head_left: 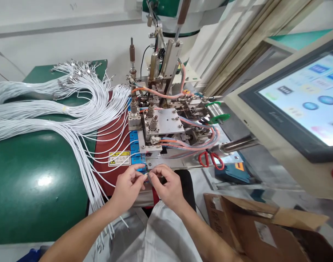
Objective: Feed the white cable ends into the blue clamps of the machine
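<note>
At the front end of a row of blue fixtures, my left hand and my right hand meet with fingertips almost touching. My left thumb and forefinger pinch a white cable near its end. The right thumb and forefinger close on something small and dark there, too hidden to name. Other white cables run from thick bundles on the left across a red-brown plate to the blue fixtures. Just behind my hands stands a metal machine with hoses and cylinders.
A solder wire spool and red-handled scissors are at the machine's right side. A touch-screen panel juts in from the right. Below it lies an open cardboard box. A green table extends left; a warning label marks the plate.
</note>
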Available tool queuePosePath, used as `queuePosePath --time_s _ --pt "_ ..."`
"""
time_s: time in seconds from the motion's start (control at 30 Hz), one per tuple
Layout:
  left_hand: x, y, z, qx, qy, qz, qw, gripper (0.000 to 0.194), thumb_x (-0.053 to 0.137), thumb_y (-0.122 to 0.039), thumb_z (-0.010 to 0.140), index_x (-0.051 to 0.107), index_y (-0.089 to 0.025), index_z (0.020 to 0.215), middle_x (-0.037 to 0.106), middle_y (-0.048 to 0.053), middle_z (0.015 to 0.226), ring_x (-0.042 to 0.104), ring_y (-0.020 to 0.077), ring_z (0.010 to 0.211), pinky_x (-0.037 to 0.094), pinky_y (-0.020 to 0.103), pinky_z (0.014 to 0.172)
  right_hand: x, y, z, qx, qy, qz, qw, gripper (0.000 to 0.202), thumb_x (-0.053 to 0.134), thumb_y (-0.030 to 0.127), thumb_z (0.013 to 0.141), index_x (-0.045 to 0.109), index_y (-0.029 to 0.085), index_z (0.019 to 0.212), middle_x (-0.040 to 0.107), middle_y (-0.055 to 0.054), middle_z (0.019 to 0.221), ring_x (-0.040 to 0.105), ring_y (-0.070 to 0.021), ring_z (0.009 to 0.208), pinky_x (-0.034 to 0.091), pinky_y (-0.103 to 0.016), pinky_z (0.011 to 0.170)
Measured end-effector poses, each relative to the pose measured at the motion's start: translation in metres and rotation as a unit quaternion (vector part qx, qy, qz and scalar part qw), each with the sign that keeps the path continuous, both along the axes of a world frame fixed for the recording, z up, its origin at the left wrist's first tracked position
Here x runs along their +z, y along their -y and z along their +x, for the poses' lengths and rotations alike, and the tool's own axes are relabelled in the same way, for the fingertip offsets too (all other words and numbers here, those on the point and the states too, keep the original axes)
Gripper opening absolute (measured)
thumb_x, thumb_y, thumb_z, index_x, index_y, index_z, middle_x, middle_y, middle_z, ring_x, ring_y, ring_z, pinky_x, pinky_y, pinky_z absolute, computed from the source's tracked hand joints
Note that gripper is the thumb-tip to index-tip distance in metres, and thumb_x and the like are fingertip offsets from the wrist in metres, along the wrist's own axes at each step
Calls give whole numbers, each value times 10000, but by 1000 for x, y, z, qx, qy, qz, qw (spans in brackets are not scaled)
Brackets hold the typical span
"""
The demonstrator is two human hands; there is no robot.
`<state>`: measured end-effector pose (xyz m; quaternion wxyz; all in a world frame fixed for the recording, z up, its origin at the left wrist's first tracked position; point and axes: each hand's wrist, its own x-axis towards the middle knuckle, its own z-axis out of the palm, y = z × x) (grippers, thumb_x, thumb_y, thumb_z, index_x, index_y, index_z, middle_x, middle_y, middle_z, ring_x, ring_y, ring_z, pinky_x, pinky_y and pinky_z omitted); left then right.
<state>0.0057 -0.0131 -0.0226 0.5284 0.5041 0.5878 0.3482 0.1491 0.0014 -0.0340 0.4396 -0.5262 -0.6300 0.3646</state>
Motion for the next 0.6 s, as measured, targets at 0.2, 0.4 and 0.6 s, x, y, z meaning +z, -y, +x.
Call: queuePosePath --time_s 0.2,0.4,0.6 --pt "7 -16 -24 -88 -192 54 976 161 538 -192 760 604 -204 906 605 -8 799 530 96 583 422 218 567 -20 -9 0 -16 22 -92 995 156 488 264 777 557 177 668 561 -4 639 492 -116 553 399 -228 549" --pt "6 -23 -30 -112 -279 123 946 167 494 -120 798 642 -194 822 642 20 833 589 156 802 446 284 759 -26 -13 -2 -9 60 -126 990 180 471 310 766 542 186 658 552 2 618 476 -125 542 387 -239 544" --pt "7 -26 -25 -118 -350 126 921 160 491 -107 802 637 -171 821 652 36 813 594 179 788 457 300 736 -29 -19 0 26 18 -185 982 172 468 320 748 517 201 633 500 31 498 455 -125 474 354 -227 462"
